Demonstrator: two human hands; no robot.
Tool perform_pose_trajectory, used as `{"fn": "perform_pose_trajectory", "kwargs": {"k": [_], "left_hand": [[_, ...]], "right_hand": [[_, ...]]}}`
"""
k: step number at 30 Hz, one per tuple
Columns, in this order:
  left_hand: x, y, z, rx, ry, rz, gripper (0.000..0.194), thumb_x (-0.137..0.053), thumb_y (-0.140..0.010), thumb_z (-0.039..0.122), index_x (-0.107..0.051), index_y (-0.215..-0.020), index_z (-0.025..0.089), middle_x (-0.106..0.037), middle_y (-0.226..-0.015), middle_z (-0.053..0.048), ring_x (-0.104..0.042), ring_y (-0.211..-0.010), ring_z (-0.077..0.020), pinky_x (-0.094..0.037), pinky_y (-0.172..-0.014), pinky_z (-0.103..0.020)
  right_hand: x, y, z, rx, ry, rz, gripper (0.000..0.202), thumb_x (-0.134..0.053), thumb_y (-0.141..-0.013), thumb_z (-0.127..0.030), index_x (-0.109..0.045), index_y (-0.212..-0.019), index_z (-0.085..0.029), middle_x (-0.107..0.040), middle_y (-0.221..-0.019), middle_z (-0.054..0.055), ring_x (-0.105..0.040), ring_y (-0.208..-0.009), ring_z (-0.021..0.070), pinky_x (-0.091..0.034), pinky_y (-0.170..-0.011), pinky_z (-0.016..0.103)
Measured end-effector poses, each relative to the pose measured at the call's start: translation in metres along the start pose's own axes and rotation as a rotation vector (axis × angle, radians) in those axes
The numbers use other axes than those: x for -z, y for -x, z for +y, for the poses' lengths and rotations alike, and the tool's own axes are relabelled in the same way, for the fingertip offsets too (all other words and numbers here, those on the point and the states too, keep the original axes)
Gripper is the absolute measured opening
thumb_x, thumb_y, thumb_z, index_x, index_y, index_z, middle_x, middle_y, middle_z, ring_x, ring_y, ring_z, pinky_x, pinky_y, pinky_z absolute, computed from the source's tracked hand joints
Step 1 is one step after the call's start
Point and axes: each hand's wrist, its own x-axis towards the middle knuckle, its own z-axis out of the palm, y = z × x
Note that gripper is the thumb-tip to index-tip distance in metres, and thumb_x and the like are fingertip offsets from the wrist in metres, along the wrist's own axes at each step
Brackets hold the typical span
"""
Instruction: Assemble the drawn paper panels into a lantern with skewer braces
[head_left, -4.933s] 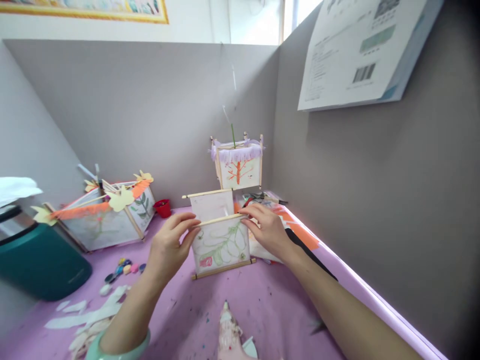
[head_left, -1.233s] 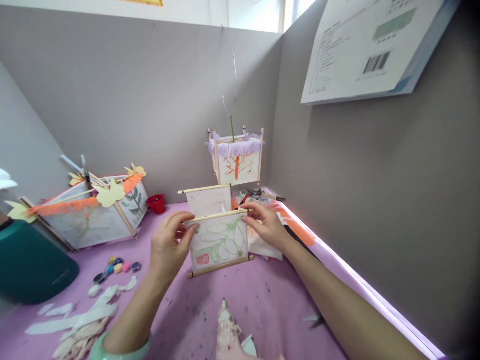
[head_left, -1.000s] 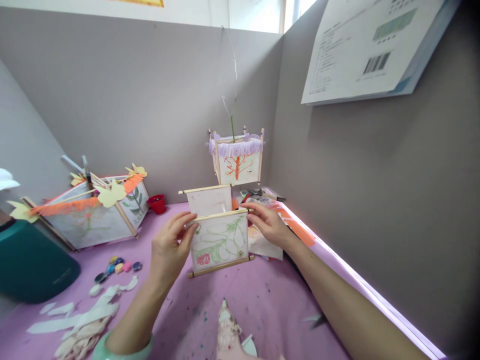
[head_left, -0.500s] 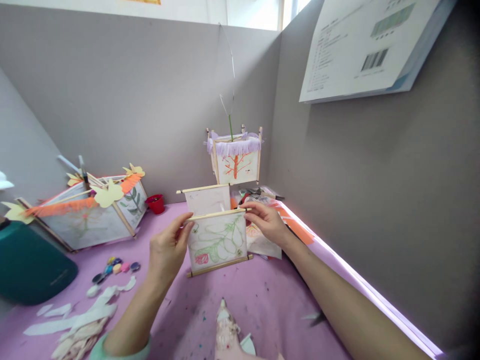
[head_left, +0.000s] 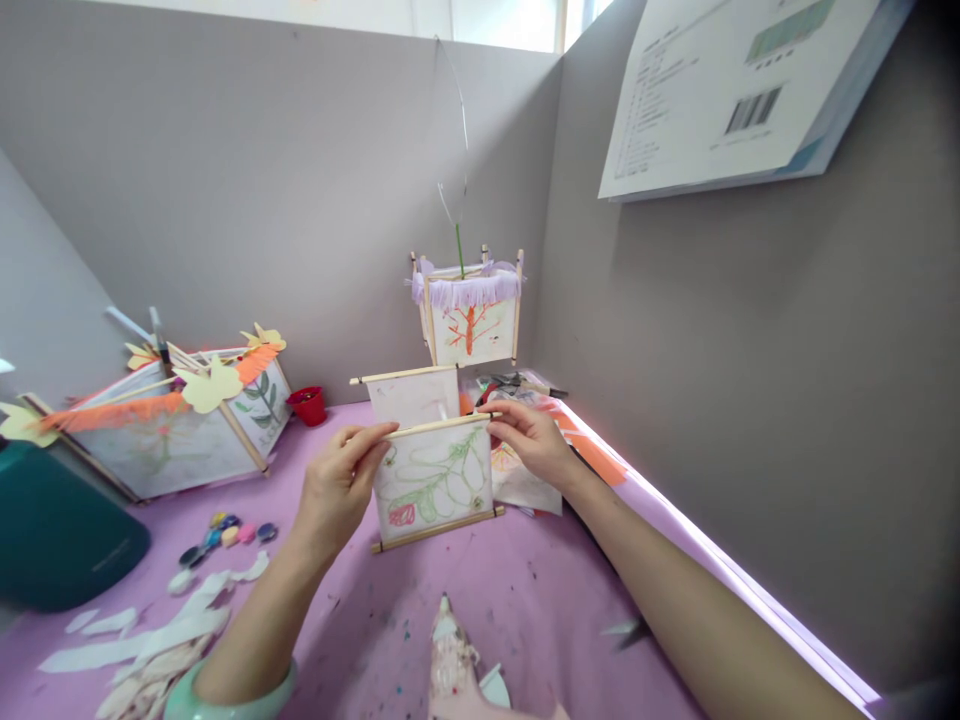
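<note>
My left hand (head_left: pixel 341 485) pinches the left end of the upper wooden stick on a drawn paper panel (head_left: pixel 435 485). At the stick's other end, my right hand (head_left: pixel 529 440) is closed on the right corner. Green leaf shapes and a red patch are drawn on the panel, and a second stick runs along its lower edge. Right behind it stands another pale panel (head_left: pixel 416 397) with a stick on top; whether the two are joined I cannot tell. A hot glue gun (head_left: pixel 454 660) lies in front, nozzle pointing away from me.
A purple-fringed paper lantern (head_left: pixel 478 330) with a wire stands behind. An orange-fringed paper lantern (head_left: pixel 165 460), a red cup (head_left: pixel 307 406), paint pots (head_left: pixel 231 535), white strips (head_left: pixel 150 640) and a teal container (head_left: pixel 67 540) are on the left. Printed sheets (head_left: pixel 712 110) hang on the right wall.
The fingers of my left hand have moved slightly right along the upper stick. My right hand keeps its hold, and the panel stays nearly in place.
</note>
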Motion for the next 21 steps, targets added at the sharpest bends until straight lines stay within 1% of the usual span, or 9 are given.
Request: {"fn": "perform_pose_trajectory", "kwargs": {"k": [5, 10, 16, 21], "left_hand": [[-0.0013, -0.0001, -0.0004, 0.010, 0.017, 0.012, 0.023, -0.048, -0.088, 0.026, -0.066, -0.102, 0.021, -0.058, -0.086, -0.001, -0.056, -0.073, -0.0113, -0.043, -0.063, -0.021], [-0.0004, -0.0002, -0.0017, -0.010, 0.018, 0.012, 0.023, -0.048, -0.088, 0.024, -0.066, -0.101, 0.019, -0.057, -0.084, -0.001, -0.055, -0.073, -0.0113, -0.043, -0.064, -0.021], [-0.0002, 0.0004, -0.0022, -0.006, 0.013, 0.004, 0.024, -0.047, -0.089, 0.024, -0.065, -0.103, 0.020, -0.057, -0.084, -0.001, -0.055, -0.073, -0.0111, -0.043, -0.064, -0.021], [-0.0010, 0.0010, -0.0014, 0.007, 0.000, -0.013, 0.025, -0.045, -0.090, 0.026, -0.065, -0.104, 0.020, -0.056, -0.086, -0.002, -0.055, -0.073, -0.0115, -0.044, -0.064, -0.022]], "right_hand": [[-0.0010, -0.0002, -0.0024, -0.024, 0.009, 0.013, 0.022, -0.063, -0.077, -0.030, -0.065, -0.098, -0.022, -0.067, -0.081, 0.001, -0.061, -0.069, 0.0134, -0.053, -0.066, 0.028], [-0.0029, -0.0009, -0.0055, -0.038, -0.029, 0.015, 0.020, -0.064, -0.076, -0.027, -0.066, -0.095, -0.023, -0.067, -0.080, 0.000, -0.061, -0.068, 0.0124, -0.053, -0.064, 0.027], [-0.0023, -0.0021, -0.0041, -0.053, -0.032, 0.021, 0.019, -0.065, -0.075, -0.027, -0.066, -0.093, -0.022, -0.065, -0.074, -0.001, -0.060, -0.064, 0.0122, -0.052, -0.062, 0.027], [-0.0033, -0.0012, -0.0084, -0.070, -0.002, 0.027, 0.019, -0.064, -0.076, -0.029, -0.065, -0.093, -0.021, -0.065, -0.074, -0.001, -0.061, -0.065, 0.0129, -0.053, -0.062, 0.028]]}}
